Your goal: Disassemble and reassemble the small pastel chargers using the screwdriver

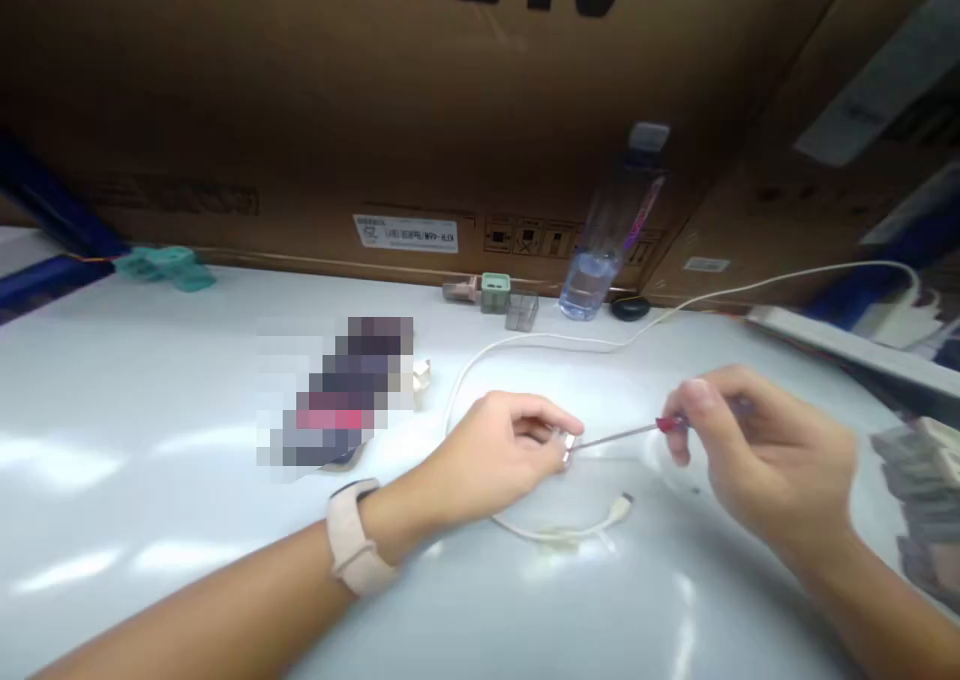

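My left hand (502, 455), a light watch strap on its wrist, is closed in a pinch on a small whitish block (569, 448) near the middle of the table. In my right hand (772, 450) is a screwdriver (619, 437) with a red part at the base of its thin metal shaft. The shaft points left and its tip meets the small block. Most of the screwdriver's handle is hidden by my fingers. A white USB cable (540, 336) curves around my left hand, and its plug (621, 506) lies just below the block.
Behind stand large cardboard boxes (300, 110). Before them are a water bottle (592, 270), a black oval object (630, 308), a green block (495, 293) and a clear grey case (522, 311). A blurred-out object (345, 390) lies left; stacked grey pieces (919, 490) sit far right.
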`<act>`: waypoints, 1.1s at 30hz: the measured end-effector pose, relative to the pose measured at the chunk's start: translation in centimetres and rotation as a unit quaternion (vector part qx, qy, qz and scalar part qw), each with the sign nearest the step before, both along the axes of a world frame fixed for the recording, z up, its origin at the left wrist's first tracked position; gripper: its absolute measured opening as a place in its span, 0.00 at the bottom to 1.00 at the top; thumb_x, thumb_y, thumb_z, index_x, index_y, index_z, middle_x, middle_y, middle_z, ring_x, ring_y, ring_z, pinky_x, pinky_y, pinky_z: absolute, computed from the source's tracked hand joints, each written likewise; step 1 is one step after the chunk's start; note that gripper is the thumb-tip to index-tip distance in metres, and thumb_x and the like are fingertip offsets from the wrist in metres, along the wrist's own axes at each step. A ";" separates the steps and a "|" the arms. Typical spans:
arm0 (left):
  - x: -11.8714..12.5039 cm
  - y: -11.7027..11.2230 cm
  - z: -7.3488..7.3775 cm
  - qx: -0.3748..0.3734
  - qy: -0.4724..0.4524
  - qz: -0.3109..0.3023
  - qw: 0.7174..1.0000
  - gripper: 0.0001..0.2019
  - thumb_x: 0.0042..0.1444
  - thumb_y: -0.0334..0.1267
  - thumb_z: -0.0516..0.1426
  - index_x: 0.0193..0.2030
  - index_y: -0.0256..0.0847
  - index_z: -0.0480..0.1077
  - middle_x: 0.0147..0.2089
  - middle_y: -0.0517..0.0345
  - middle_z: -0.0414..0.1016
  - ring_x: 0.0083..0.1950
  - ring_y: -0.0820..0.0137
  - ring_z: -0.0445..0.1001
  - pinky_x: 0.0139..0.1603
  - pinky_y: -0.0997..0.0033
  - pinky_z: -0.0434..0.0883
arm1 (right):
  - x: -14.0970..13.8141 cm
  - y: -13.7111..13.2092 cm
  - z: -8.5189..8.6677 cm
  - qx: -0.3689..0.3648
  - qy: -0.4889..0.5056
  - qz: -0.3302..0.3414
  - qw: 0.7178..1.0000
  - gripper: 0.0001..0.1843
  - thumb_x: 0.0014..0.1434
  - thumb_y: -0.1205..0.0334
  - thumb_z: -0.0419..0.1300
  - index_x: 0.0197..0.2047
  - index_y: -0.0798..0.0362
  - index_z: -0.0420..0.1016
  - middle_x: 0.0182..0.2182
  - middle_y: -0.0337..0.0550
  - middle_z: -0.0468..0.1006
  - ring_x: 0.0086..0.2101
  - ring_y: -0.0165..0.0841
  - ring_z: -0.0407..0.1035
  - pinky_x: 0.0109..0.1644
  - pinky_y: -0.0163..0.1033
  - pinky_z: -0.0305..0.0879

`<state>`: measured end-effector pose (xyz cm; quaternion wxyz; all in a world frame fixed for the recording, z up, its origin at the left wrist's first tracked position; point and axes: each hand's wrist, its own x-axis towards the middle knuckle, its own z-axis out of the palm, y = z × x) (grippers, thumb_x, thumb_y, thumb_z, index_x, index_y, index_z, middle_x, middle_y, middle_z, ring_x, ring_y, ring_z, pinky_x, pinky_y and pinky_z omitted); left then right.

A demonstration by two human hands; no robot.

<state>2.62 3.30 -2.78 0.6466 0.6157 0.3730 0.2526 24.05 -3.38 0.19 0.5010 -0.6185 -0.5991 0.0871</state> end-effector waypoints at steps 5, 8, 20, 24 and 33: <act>-0.1 0.0 -0.1 0.006 -0.001 -0.005 1.000 0.12 0.59 0.32 0.62 0.48 0.34 0.83 0.40 0.48 0.86 0.44 0.59 0.85 0.53 0.57 0.80 | -0.1 0.0 0.0 -0.002 0.001 -0.012 1.000 0.22 0.70 0.44 0.63 0.27 0.46 0.76 0.17 0.36 0.75 0.20 0.33 0.70 0.29 0.40 0.66; -0.1 0.0 0.0 0.014 -0.004 -0.007 1.000 0.12 0.60 0.32 0.62 0.49 0.35 0.83 0.43 0.46 0.87 0.47 0.57 0.86 0.55 0.55 0.81 | -0.2 0.0 0.1 -0.007 0.002 -0.013 1.000 0.22 0.71 0.45 0.63 0.27 0.46 0.76 0.17 0.36 0.75 0.20 0.33 0.70 0.29 0.40 0.66; -0.2 -0.7 -0.8 0.110 -0.025 -0.009 0.994 0.13 0.58 0.30 0.66 0.50 0.39 0.84 0.58 0.47 0.83 0.54 0.59 0.85 0.57 0.61 0.84 | -0.1 -0.1 0.0 0.004 -0.017 -0.004 1.000 0.19 0.70 0.47 0.63 0.29 0.46 0.77 0.18 0.36 0.75 0.20 0.34 0.69 0.29 0.42 0.64; 0.0 -0.7 -0.9 0.133 -0.011 -0.006 0.991 0.13 0.59 0.31 0.66 0.50 0.37 0.84 0.55 0.46 0.84 0.52 0.61 0.85 0.56 0.64 0.85 | -0.2 -0.3 0.1 0.003 -0.021 0.003 1.000 0.18 0.70 0.48 0.64 0.30 0.47 0.78 0.16 0.33 0.72 0.20 0.31 0.66 0.29 0.40 0.61; -0.3 -0.9 -0.9 0.240 0.031 0.008 0.970 0.14 0.60 0.29 0.64 0.51 0.37 0.84 0.50 0.48 0.84 0.46 0.63 0.85 0.53 0.64 0.84 | 0.2 -0.2 0.8 -0.049 0.104 0.106 0.988 0.15 0.67 0.47 0.67 0.34 0.47 0.81 0.20 0.35 0.75 0.21 0.32 0.68 0.28 0.40 0.66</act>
